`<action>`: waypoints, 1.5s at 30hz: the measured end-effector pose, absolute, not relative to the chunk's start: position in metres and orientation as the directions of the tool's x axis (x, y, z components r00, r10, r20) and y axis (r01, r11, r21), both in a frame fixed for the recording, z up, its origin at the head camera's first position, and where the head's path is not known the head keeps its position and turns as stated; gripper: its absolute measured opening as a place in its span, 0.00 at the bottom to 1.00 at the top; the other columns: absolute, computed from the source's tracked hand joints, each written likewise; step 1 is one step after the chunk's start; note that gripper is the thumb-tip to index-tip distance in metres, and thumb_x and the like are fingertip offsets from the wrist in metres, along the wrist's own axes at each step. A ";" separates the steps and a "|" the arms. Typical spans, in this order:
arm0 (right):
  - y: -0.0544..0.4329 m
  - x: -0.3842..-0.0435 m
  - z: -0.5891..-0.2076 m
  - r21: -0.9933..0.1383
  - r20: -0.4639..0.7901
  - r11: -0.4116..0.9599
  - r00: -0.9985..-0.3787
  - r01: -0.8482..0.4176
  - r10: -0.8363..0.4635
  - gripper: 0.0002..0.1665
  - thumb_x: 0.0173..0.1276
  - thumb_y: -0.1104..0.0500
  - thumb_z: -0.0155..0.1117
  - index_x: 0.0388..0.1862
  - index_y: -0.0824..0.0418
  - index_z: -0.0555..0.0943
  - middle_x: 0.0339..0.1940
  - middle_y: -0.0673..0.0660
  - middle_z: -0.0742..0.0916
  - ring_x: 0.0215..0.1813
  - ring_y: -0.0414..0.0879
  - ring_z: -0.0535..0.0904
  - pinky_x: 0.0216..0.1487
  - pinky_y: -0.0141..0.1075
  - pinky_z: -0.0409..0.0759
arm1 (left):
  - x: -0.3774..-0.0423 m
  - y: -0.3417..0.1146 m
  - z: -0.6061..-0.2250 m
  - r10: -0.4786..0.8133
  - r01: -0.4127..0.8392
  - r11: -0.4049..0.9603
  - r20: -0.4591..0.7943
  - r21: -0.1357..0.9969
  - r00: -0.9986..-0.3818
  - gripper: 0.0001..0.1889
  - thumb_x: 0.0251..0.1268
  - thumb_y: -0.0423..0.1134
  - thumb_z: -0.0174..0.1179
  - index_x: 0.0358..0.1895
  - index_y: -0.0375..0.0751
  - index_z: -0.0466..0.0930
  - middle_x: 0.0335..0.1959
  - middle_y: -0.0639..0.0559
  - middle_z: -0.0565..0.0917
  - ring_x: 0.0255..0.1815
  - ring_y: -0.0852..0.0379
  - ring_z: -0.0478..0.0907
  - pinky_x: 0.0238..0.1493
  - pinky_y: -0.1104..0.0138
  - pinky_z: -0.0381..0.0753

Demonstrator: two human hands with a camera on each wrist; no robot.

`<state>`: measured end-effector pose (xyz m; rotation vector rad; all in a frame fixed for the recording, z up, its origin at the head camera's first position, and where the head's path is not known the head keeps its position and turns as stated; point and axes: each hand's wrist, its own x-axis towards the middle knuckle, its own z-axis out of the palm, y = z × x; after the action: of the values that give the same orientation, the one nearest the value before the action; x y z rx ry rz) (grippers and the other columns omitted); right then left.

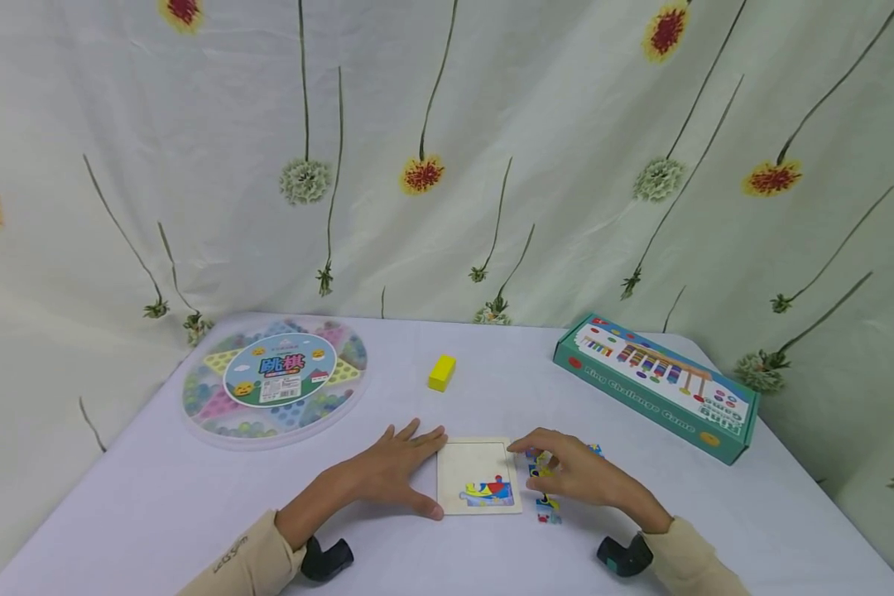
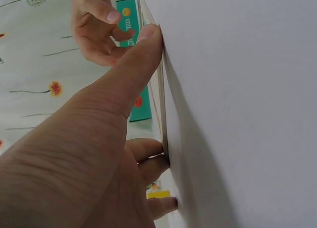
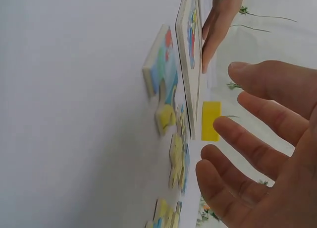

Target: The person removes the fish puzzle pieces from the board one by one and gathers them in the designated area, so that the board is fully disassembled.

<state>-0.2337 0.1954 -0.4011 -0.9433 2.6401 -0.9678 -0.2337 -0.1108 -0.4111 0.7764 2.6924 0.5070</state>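
Observation:
A square wooden puzzle board (image 1: 473, 459) lies on the white table, with joined colourful pieces (image 1: 494, 492) in its lower right corner. My left hand (image 1: 395, 466) is spread at the board's left side, thumb and fingertips touching its edge. To the right, my right hand (image 1: 581, 473) hovers over loose jigsaw pieces (image 1: 547, 503), partly covering them in the head view. Its loosely bent fingers hold nothing, as the right wrist view shows. In that view a blue piece with a red spot (image 3: 171, 57) lies beside the board, and more pieces (image 3: 177, 158) lie near the fingertips.
Beyond the board stands a yellow block (image 1: 442, 372). A round Chinese checkers set (image 1: 276, 381) lies at the back left. The green Ring Challenge Game box (image 1: 656, 385) lies at the back right, before a flowered curtain (image 1: 447, 240).

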 end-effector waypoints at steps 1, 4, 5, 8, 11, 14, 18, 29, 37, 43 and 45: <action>0.192 -0.234 -0.400 -0.623 0.045 0.595 -0.782 -0.508 -0.621 0.25 0.62 0.56 0.69 0.59 0.53 0.77 0.56 0.51 0.81 0.56 0.50 0.75 0.52 0.41 0.79 | -0.234 -0.111 -0.411 0.556 0.453 0.792 -0.178 0.409 -0.812 0.54 0.44 0.68 0.67 0.75 0.48 0.56 0.77 0.55 0.55 0.78 0.43 0.40 0.73 0.42 0.38; 0.182 -0.236 -0.398 -0.615 0.018 0.602 -0.773 -0.509 -0.635 0.27 0.63 0.56 0.69 0.61 0.51 0.76 0.60 0.50 0.79 0.61 0.50 0.73 0.59 0.49 0.75 | -0.233 -0.111 -0.410 0.555 0.452 0.794 -0.179 0.407 -0.812 0.54 0.44 0.68 0.67 0.75 0.48 0.56 0.77 0.55 0.55 0.78 0.43 0.40 0.73 0.41 0.38; 0.179 -0.237 -0.397 -0.617 0.009 0.601 -0.768 -0.508 -0.640 0.27 0.63 0.56 0.68 0.61 0.51 0.76 0.60 0.50 0.79 0.62 0.50 0.73 0.61 0.51 0.74 | -0.234 -0.110 -0.409 0.554 0.452 0.794 -0.179 0.407 -0.813 0.54 0.44 0.68 0.67 0.75 0.48 0.56 0.77 0.55 0.55 0.78 0.43 0.40 0.73 0.41 0.39; 0.170 -0.238 -0.394 -0.636 -0.017 0.586 -0.750 -0.502 -0.661 0.27 0.63 0.57 0.68 0.61 0.52 0.76 0.60 0.50 0.79 0.62 0.51 0.72 0.62 0.54 0.72 | -0.234 -0.111 -0.409 0.555 0.453 0.793 -0.178 0.407 -0.812 0.54 0.44 0.69 0.67 0.75 0.48 0.56 0.77 0.55 0.55 0.78 0.43 0.40 0.73 0.41 0.38; 0.163 -0.239 -0.394 -0.640 -0.017 0.566 -0.728 -0.519 -0.685 0.27 0.62 0.59 0.68 0.62 0.52 0.76 0.60 0.51 0.79 0.60 0.52 0.73 0.59 0.52 0.74 | -0.234 -0.111 -0.410 0.558 0.457 0.792 -0.176 0.406 -0.811 0.55 0.45 0.69 0.66 0.75 0.48 0.55 0.77 0.54 0.55 0.78 0.42 0.40 0.73 0.41 0.39; 0.158 -0.240 -0.396 -0.642 -0.013 0.546 -0.705 -0.538 -0.709 0.27 0.62 0.60 0.68 0.62 0.52 0.75 0.60 0.51 0.79 0.58 0.51 0.74 0.58 0.47 0.74 | -0.235 -0.111 -0.411 0.565 0.464 0.787 -0.172 0.408 -0.807 0.55 0.45 0.69 0.66 0.75 0.47 0.55 0.77 0.54 0.55 0.78 0.42 0.40 0.73 0.41 0.39; 0.153 -0.240 -0.400 -0.622 -0.034 0.558 -0.692 -0.550 -0.721 0.27 0.62 0.59 0.69 0.61 0.52 0.76 0.58 0.49 0.80 0.55 0.46 0.74 0.56 0.39 0.74 | -0.234 -0.112 -0.411 0.569 0.466 0.783 -0.169 0.412 -0.805 0.55 0.45 0.69 0.66 0.75 0.47 0.55 0.77 0.53 0.55 0.78 0.41 0.40 0.73 0.41 0.38; 0.149 -0.242 -0.404 -0.555 -0.040 0.572 -0.668 -0.604 -0.743 0.24 0.60 0.61 0.70 0.57 0.54 0.80 0.50 0.46 0.81 0.51 0.40 0.71 0.53 0.33 0.73 | -0.234 -0.112 -0.411 0.562 0.461 0.791 -0.177 0.403 -0.808 0.55 0.45 0.69 0.66 0.75 0.48 0.55 0.77 0.55 0.55 0.78 0.43 0.40 0.73 0.41 0.39; 0.150 -0.241 -0.404 -0.511 -0.042 0.598 -0.677 -0.617 -0.734 0.20 0.59 0.60 0.70 0.53 0.54 0.83 0.45 0.43 0.80 0.48 0.38 0.69 0.51 0.32 0.73 | -0.235 -0.111 -0.413 0.559 0.464 0.794 -0.172 0.394 -0.811 0.55 0.44 0.70 0.66 0.75 0.49 0.56 0.77 0.55 0.55 0.78 0.43 0.41 0.73 0.41 0.40; 0.149 -0.240 -0.405 -0.539 -0.047 0.597 -0.687 -0.594 -0.725 0.16 0.59 0.61 0.71 0.47 0.51 0.85 0.45 0.41 0.80 0.50 0.39 0.69 0.54 0.34 0.73 | -0.234 -0.111 -0.412 0.558 0.461 0.794 -0.174 0.396 -0.812 0.55 0.44 0.70 0.66 0.75 0.49 0.56 0.77 0.55 0.55 0.78 0.43 0.41 0.73 0.41 0.39; 0.149 -0.240 -0.405 -0.553 -0.048 0.595 -0.691 -0.583 -0.722 0.14 0.59 0.61 0.71 0.44 0.49 0.86 0.45 0.40 0.80 0.51 0.40 0.69 0.55 0.35 0.72 | -0.234 -0.111 -0.412 0.558 0.460 0.793 -0.174 0.400 -0.811 0.55 0.44 0.70 0.66 0.75 0.49 0.56 0.77 0.55 0.55 0.78 0.43 0.41 0.73 0.41 0.39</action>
<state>-0.2404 0.1491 -0.4047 -1.0709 2.5582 -0.7444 -0.2342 -0.1115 -0.4122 0.7843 2.6994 0.4959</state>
